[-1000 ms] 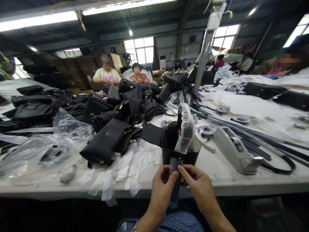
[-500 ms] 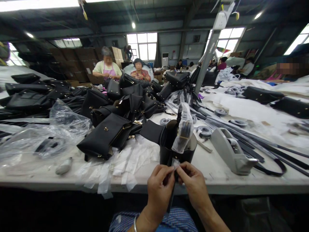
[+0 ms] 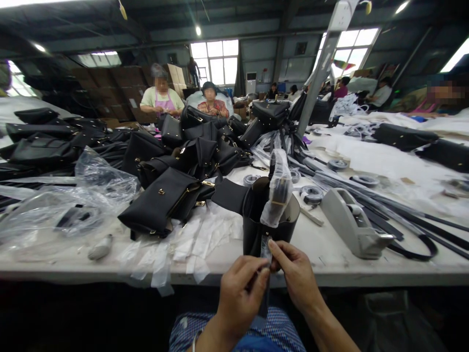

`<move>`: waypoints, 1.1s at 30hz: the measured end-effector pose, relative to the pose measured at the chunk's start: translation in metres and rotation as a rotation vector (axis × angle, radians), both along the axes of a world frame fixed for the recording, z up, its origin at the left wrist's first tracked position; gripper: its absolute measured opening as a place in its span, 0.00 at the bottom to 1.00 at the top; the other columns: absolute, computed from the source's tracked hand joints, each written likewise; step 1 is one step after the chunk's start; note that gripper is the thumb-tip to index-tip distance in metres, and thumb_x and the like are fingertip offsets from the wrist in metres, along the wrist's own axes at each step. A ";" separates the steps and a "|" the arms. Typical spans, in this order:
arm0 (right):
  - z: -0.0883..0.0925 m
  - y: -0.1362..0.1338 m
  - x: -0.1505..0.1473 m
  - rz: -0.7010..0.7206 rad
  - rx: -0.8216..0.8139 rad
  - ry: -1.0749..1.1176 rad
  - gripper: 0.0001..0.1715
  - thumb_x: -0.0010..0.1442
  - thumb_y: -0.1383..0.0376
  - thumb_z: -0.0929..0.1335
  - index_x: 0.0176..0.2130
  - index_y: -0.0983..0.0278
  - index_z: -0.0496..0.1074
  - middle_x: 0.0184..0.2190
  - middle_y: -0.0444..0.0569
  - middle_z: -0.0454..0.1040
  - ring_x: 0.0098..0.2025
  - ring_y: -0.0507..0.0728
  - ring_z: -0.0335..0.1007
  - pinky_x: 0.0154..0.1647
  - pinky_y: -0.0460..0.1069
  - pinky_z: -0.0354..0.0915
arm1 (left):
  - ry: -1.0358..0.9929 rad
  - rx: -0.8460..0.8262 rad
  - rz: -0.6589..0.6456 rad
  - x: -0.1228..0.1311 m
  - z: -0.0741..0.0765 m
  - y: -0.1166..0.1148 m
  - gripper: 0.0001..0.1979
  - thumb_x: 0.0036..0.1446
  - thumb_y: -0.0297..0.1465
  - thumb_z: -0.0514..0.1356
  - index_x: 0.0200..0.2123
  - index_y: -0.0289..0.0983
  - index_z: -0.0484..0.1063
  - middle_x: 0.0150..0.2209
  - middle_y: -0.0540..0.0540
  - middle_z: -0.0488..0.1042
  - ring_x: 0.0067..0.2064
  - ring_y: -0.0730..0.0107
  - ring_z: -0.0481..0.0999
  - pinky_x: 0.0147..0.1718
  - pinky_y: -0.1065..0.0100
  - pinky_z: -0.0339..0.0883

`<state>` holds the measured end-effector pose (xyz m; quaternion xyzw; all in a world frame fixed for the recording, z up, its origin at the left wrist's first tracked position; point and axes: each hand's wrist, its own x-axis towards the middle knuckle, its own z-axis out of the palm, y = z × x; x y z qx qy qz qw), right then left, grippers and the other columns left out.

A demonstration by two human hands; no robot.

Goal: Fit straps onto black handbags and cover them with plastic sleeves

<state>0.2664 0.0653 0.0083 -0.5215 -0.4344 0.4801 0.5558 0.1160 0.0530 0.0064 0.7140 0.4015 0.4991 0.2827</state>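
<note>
An open black bag stands upright at the near edge of the white table. A clear plastic sleeve wraps a strap that sticks up out of it. In front of the bag, my left hand and my right hand are both closed in a pinch on a thin clear film strip that hangs on the bag's front. The strip runs down between my hands, past the table edge.
A heap of black bags and crumpled plastic covers the left of the table. A grey tape dispenser, tape rolls and long black straps lie to the right. Several people work at the far end.
My hands stay pinched on the strip. The left hand has dropped slightly lower and the right has risen toward the bag's front. The view has shifted a little.
</note>
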 end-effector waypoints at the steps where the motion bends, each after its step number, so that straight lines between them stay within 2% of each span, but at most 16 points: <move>1: -0.001 0.000 0.000 0.005 0.002 0.011 0.21 0.61 0.51 0.71 0.27 0.65 0.74 0.20 0.41 0.66 0.24 0.50 0.61 0.27 0.44 0.60 | -0.068 -0.123 0.035 -0.002 0.001 0.001 0.10 0.66 0.31 0.58 0.47 0.39 0.76 0.40 0.44 0.78 0.41 0.67 0.78 0.42 0.70 0.72; 3: -0.002 -0.001 -0.001 0.001 0.009 0.019 0.21 0.61 0.51 0.71 0.27 0.65 0.75 0.20 0.41 0.67 0.25 0.50 0.61 0.27 0.44 0.60 | -0.213 -0.383 0.050 -0.002 0.003 0.003 0.11 0.66 0.36 0.57 0.45 0.37 0.75 0.39 0.44 0.79 0.40 0.66 0.78 0.41 0.69 0.72; 6: -0.001 -0.001 -0.002 -0.039 0.020 -0.034 0.19 0.59 0.51 0.72 0.28 0.65 0.77 0.21 0.42 0.68 0.25 0.50 0.62 0.27 0.44 0.60 | -0.436 -0.710 -0.145 0.006 0.007 0.005 0.14 0.65 0.40 0.58 0.41 0.34 0.74 0.35 0.44 0.78 0.37 0.67 0.78 0.40 0.69 0.72; 8: -0.001 0.000 -0.002 -0.051 0.041 -0.099 0.19 0.59 0.52 0.72 0.29 0.64 0.77 0.22 0.42 0.70 0.26 0.51 0.63 0.27 0.44 0.61 | -0.549 -0.826 -0.206 0.013 0.009 0.005 0.15 0.62 0.41 0.61 0.40 0.33 0.73 0.32 0.46 0.77 0.33 0.71 0.77 0.36 0.71 0.71; 10: 0.000 0.000 -0.002 -0.050 0.064 -0.154 0.18 0.60 0.52 0.71 0.29 0.64 0.77 0.23 0.43 0.71 0.26 0.51 0.65 0.27 0.45 0.62 | -0.597 -0.862 -0.183 0.019 0.009 0.004 0.17 0.59 0.41 0.64 0.41 0.33 0.73 0.30 0.48 0.75 0.28 0.76 0.73 0.29 0.75 0.69; 13: 0.003 -0.001 0.001 -0.027 0.074 -0.217 0.19 0.61 0.52 0.70 0.29 0.64 0.77 0.22 0.43 0.70 0.25 0.52 0.65 0.26 0.45 0.62 | -0.566 -0.835 -0.119 0.022 0.006 0.003 0.18 0.57 0.42 0.65 0.43 0.33 0.73 0.29 0.51 0.72 0.22 0.80 0.64 0.18 0.79 0.56; 16: 0.007 -0.006 0.015 -0.026 0.116 -0.332 0.19 0.63 0.52 0.69 0.28 0.63 0.77 0.20 0.43 0.71 0.23 0.52 0.66 0.25 0.46 0.63 | -0.464 -0.724 -0.053 0.019 0.002 0.003 0.16 0.58 0.42 0.65 0.41 0.35 0.75 0.30 0.49 0.74 0.27 0.76 0.70 0.26 0.77 0.63; 19: 0.013 -0.005 0.056 -0.239 0.239 -0.562 0.15 0.64 0.54 0.68 0.34 0.61 0.78 0.27 0.46 0.78 0.29 0.55 0.74 0.35 0.48 0.69 | -0.315 -0.601 0.035 0.012 -0.001 0.003 0.15 0.58 0.42 0.64 0.37 0.35 0.77 0.31 0.47 0.76 0.36 0.68 0.75 0.36 0.72 0.67; 21: 0.017 0.000 0.101 -0.498 0.319 -0.775 0.15 0.64 0.56 0.68 0.43 0.60 0.79 0.40 0.50 0.81 0.44 0.60 0.76 0.51 0.53 0.68 | -0.238 -0.571 0.073 0.009 -0.002 0.004 0.16 0.57 0.44 0.64 0.35 0.36 0.77 0.31 0.47 0.77 0.37 0.64 0.76 0.36 0.71 0.68; 22: 0.019 0.004 0.127 -0.611 0.330 -0.883 0.17 0.64 0.56 0.67 0.48 0.60 0.77 0.48 0.52 0.79 0.52 0.62 0.73 0.58 0.55 0.64 | -0.214 -0.560 0.079 0.008 -0.002 0.004 0.16 0.57 0.44 0.64 0.34 0.36 0.77 0.31 0.46 0.78 0.37 0.63 0.77 0.36 0.70 0.68; 24: 0.022 0.012 0.180 -0.774 0.254 -1.011 0.20 0.63 0.57 0.66 0.51 0.64 0.76 0.62 0.57 0.68 0.64 0.65 0.61 0.67 0.58 0.53 | -0.192 -0.542 0.083 0.008 -0.001 0.004 0.16 0.56 0.45 0.64 0.34 0.36 0.77 0.32 0.46 0.79 0.38 0.62 0.77 0.37 0.70 0.69; 26: 0.021 0.022 0.226 -0.770 -0.011 -0.960 0.17 0.60 0.57 0.69 0.43 0.66 0.79 0.67 0.59 0.60 0.71 0.68 0.48 0.70 0.59 0.44 | -0.199 -0.540 0.094 0.010 0.001 0.002 0.16 0.56 0.45 0.64 0.34 0.37 0.77 0.31 0.47 0.79 0.38 0.62 0.78 0.38 0.70 0.69; 27: 0.020 0.026 0.244 -0.746 -0.079 -0.922 0.15 0.57 0.58 0.71 0.36 0.67 0.80 0.63 0.63 0.65 0.70 0.72 0.49 0.69 0.61 0.45 | -0.206 -0.543 0.098 0.011 0.003 0.002 0.16 0.56 0.45 0.64 0.34 0.37 0.77 0.31 0.47 0.79 0.37 0.62 0.77 0.37 0.70 0.69; 29: 0.014 0.033 0.269 -0.687 -0.179 -0.828 0.15 0.52 0.58 0.73 0.23 0.67 0.79 0.51 0.67 0.76 0.63 0.77 0.61 0.63 0.63 0.55 | -0.215 -0.543 0.106 0.014 0.005 0.001 0.17 0.56 0.46 0.64 0.33 0.37 0.77 0.30 0.47 0.79 0.37 0.62 0.77 0.37 0.70 0.69; 31: 0.008 0.037 0.280 -0.646 -0.213 -0.730 0.19 0.52 0.54 0.73 0.20 0.66 0.78 0.37 0.65 0.81 0.51 0.75 0.73 0.51 0.62 0.65 | -0.217 -0.535 0.108 0.016 0.006 0.000 0.18 0.56 0.47 0.64 0.33 0.37 0.77 0.30 0.47 0.79 0.36 0.61 0.77 0.37 0.69 0.69; 33: 0.003 0.037 0.283 -0.642 -0.187 -0.628 0.23 0.53 0.50 0.72 0.22 0.65 0.79 0.32 0.61 0.81 0.43 0.70 0.77 0.42 0.58 0.69 | -0.217 -0.529 0.105 0.016 0.006 0.000 0.17 0.56 0.47 0.64 0.33 0.37 0.77 0.30 0.47 0.79 0.37 0.61 0.77 0.38 0.69 0.69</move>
